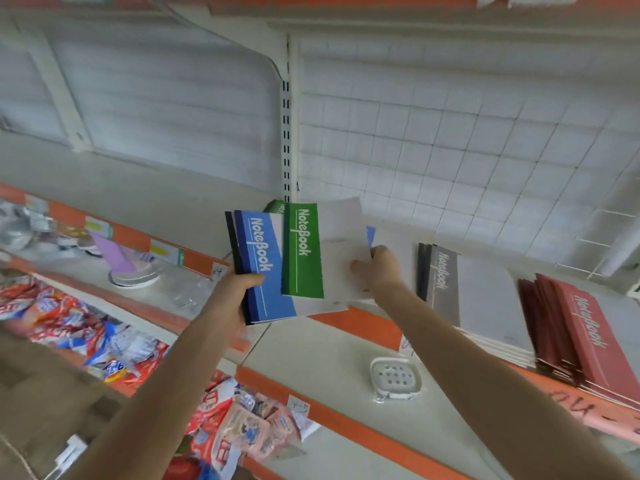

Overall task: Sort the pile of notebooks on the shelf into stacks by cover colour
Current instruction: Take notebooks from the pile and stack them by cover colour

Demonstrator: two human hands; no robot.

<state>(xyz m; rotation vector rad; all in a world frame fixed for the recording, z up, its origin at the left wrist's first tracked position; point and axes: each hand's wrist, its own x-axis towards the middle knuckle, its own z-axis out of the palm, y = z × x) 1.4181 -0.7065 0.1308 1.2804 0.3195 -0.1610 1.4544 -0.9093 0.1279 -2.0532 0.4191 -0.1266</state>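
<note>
The left grip was closed around the lower left edge of a fanned bundle of thin soft-cover notebooks. Its thumb was laid across the front of the blue-and-white notebook on top, lettered "NoteBook". The right grip was closed on the white half of a green-and-white notebook, with the thumb pressed on the front face and the fingers hidden behind. This notebook was held overlapping the right side of the blue one. A corner of another green cover was seen behind the bundle's top edge.

All of these were held up over the front edge of a pale shelf with an orange price strip. On that shelf, to the right, 2 stacks were laid side by side: a stack of grey-and-white notebooks nearer the grips, and a stack of dark red notebooks beyond it. A white wire grid panel was seen behind them. On the shelf below, a white plastic soap dish was lying, with coloured packets to the left.
</note>
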